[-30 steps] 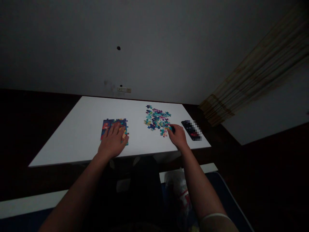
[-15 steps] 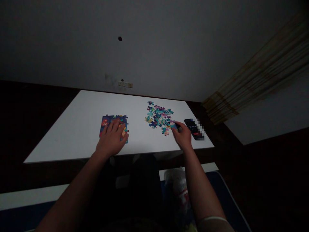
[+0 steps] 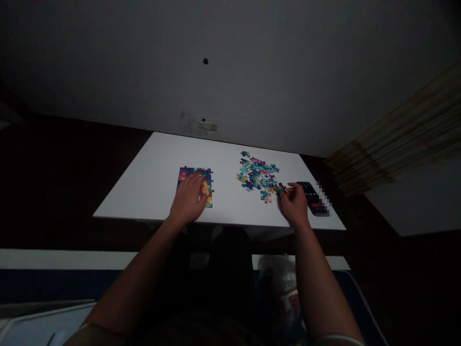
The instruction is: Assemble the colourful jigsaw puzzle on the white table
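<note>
My left hand [image 3: 189, 198] lies flat, fingers stretched out, over a partly assembled jigsaw puzzle [image 3: 208, 175]. The puzzle's far and right edges show, with tabs sticking out; its middle and near left part are under the hand. At the near right edge of a heap of loose puzzle pieces [image 3: 257, 173], my right hand [image 3: 296, 204] has thumb and index finger closed on a dark puzzle piece [image 3: 282, 189]. One pink and teal piece [image 3: 265, 196] lies at the heap's near side, left of that hand.
A dark phone [image 3: 312, 198] lies just right of my right hand on the white table [image 3: 133, 187]. Beyond the table stands a wall with a socket strip [image 3: 207, 126]. A curtain [image 3: 382, 149] hangs at the right. Below the table is a clear plastic bag [image 3: 279, 276] beside my legs.
The view has swung left, so everything sits further right. My right fingers have curled in more at the heap's edge. My left hand stays on the assembled puzzle.
</note>
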The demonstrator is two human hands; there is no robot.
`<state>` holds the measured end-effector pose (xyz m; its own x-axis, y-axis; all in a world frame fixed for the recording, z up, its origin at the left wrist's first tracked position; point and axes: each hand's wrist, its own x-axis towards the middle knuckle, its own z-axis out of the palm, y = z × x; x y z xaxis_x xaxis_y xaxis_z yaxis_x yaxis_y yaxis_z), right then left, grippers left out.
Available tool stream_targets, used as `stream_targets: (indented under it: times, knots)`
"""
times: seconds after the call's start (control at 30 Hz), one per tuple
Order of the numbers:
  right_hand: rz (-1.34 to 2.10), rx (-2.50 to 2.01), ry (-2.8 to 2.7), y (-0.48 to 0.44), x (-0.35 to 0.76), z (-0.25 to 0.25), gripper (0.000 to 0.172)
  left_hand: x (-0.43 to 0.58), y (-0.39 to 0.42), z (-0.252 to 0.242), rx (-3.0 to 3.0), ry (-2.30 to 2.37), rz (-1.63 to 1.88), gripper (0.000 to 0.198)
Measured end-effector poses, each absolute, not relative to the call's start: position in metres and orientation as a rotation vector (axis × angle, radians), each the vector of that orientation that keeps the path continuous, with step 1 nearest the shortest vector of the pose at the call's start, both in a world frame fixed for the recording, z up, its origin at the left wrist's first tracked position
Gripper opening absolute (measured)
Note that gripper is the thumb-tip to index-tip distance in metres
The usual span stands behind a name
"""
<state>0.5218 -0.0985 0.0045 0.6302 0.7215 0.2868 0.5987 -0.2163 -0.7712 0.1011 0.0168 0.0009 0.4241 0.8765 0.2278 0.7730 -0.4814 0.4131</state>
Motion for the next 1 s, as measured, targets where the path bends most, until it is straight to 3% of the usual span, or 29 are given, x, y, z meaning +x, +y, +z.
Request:
stream_targets:
  times: [0.07,0.37,0.63,1.0]
  knots:
    - [0.159,-1.945,-1.063,-0.099,0.517,0.01,0.051,0.094,0.013,0.004,2.435,1.443,0.613,0.064]
    - [-0.011,-2.037,-0.955,-0.103,0.473,0.037,0.022,0.07,-0.009,0.007,2.476,1.488,0.406,0.071]
    - [0.514,-1.776,-1.493,-0.079,0.343,0.017,0.042,0.074,-0.008,0.006,2.509,1.427,0.394,0.074]
    - [0.365,-1.745,-1.848,-0.063,0.327,0.01,0.036,0.073,-0.012,0.006,2.517,1.415,0.414,0.073]
